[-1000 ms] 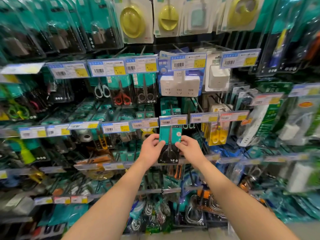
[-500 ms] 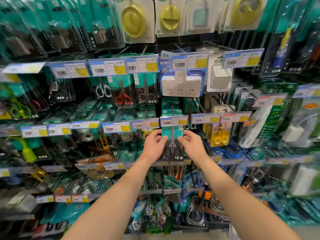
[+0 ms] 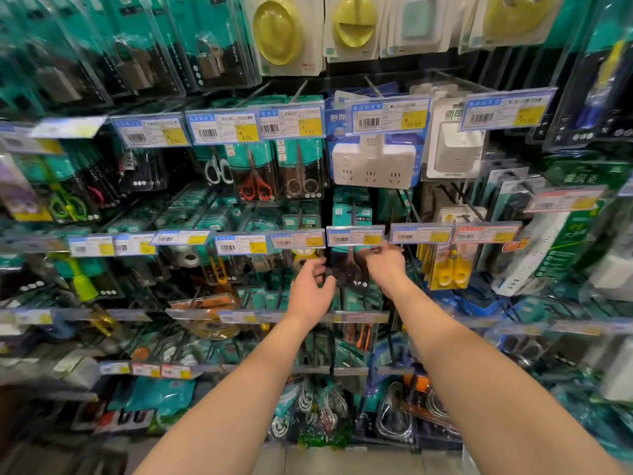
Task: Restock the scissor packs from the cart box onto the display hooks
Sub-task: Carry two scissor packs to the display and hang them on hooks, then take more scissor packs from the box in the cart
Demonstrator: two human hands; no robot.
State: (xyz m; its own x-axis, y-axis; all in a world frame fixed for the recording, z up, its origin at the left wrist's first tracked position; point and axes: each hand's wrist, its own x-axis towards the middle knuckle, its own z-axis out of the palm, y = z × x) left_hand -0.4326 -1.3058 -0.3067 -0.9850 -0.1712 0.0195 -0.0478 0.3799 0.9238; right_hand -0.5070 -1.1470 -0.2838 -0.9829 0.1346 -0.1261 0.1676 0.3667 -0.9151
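A scissor pack, black handles on a teal card, hangs on the display hook under a price tag in the middle row. My right hand is at the pack's upper right corner, its fingertips pinching the card just below the tag. Just left of the pack is my left hand, fingers spread, off the card and holding nothing. More teal packs hang on the hook behind and above. The cart box is out of view.
Hooks full of goods surround the spot: red and black scissors above left, a white power strip above, yellow scissors to the right, cables below. Price tag rails jut out along each row.
Both hands lifted the pack up under the price tag onto the hook. My left hand has since let go and drawn back down-left, while the right stays at the pack's top.
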